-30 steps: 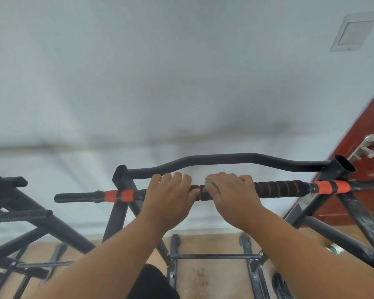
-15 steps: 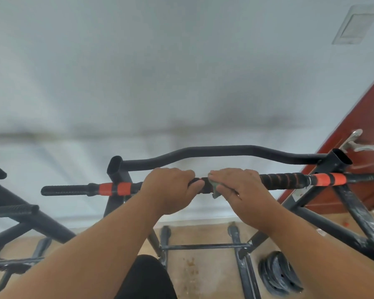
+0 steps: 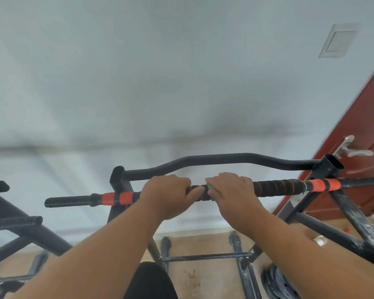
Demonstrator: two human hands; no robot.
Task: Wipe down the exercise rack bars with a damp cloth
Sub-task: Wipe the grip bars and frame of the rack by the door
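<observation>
A black rack bar (image 3: pixel 276 187) with ribbed foam grips and orange bands runs left to right across the middle of the view. My left hand (image 3: pixel 168 196) grips the bar from above, thumb pointing right. Close beside it, my right hand (image 3: pixel 231 190) holds a grey-green cloth (image 3: pixel 211 188) wrapped against the bar; only a small corner of the cloth shows under the fingers. A curved black upper bar (image 3: pixel 225 159) sits just behind both hands.
Black rack frame tubes (image 3: pixel 350 219) slope down at the right, and a second rack (image 3: pixel 20 223) stands at the left. A red door (image 3: pixel 358 147) with a metal handle is at the right. Weight plates (image 3: pixel 276 283) lie on the tan floor, bottom right.
Both hands stay on the bar, close together. The right hand's fingers have curled further over the cloth, so less of it shows. The view has shifted slightly.
</observation>
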